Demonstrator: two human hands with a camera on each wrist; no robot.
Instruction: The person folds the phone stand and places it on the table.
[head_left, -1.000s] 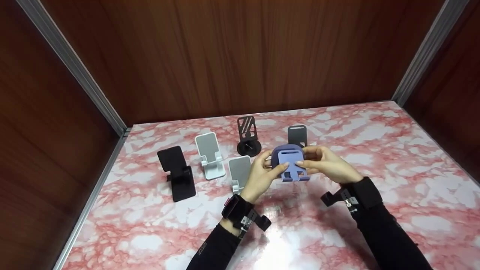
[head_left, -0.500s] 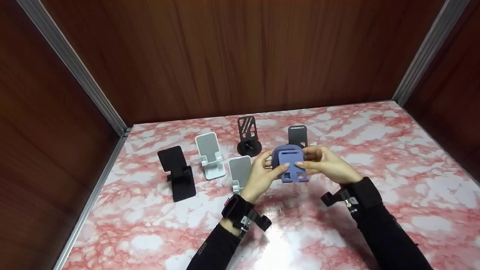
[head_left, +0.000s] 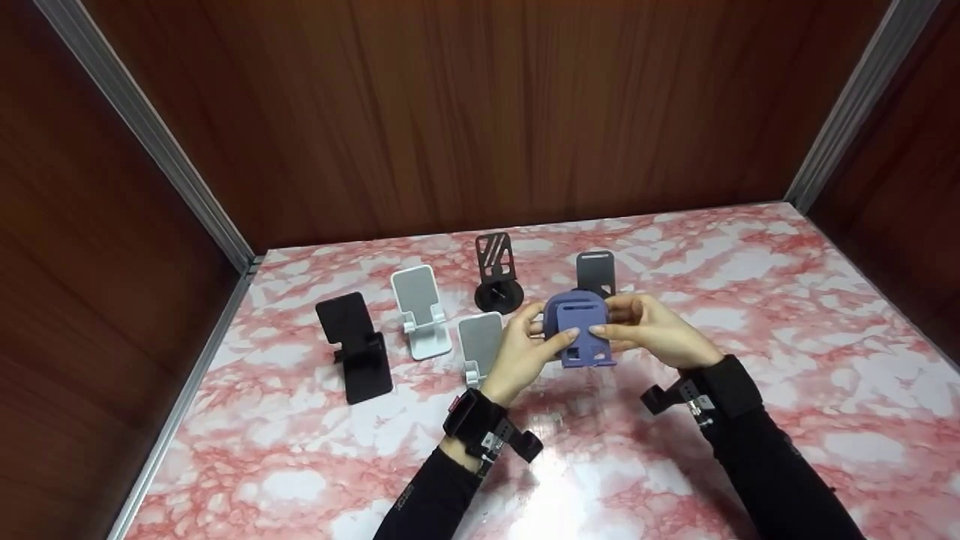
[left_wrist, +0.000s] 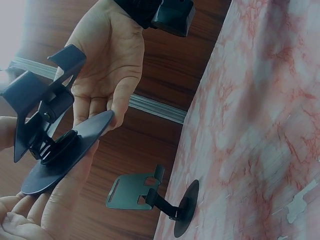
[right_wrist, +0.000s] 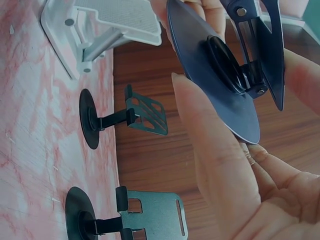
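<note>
A purple phone stand (head_left: 585,322) is held up above the table between both hands. My left hand (head_left: 519,352) grips it from the left, thumb on the front of its phone plate. From the right my right hand (head_left: 664,330) holds it, its thumb pressing the same plate. The left wrist view shows the stand's round base (left_wrist: 82,150) with fingers at both edges, and the hinged arm folded between base and plate. Behind it stands a dark grey phone stand (head_left: 595,270), its lower part hidden in the head view.
Left of the hands stand a black phone stand (head_left: 351,330), a white one (head_left: 415,289), another pale one (head_left: 478,337) partly behind the left hand, and a black cut-out stand (head_left: 493,259). Wooden panels (head_left: 480,112) enclose the pink-and-white marbled table (head_left: 300,450).
The purple phone stand's plate has tilted slightly, its bottom lip moving a little down and left. Both hands keep nearly the same hold and place.
</note>
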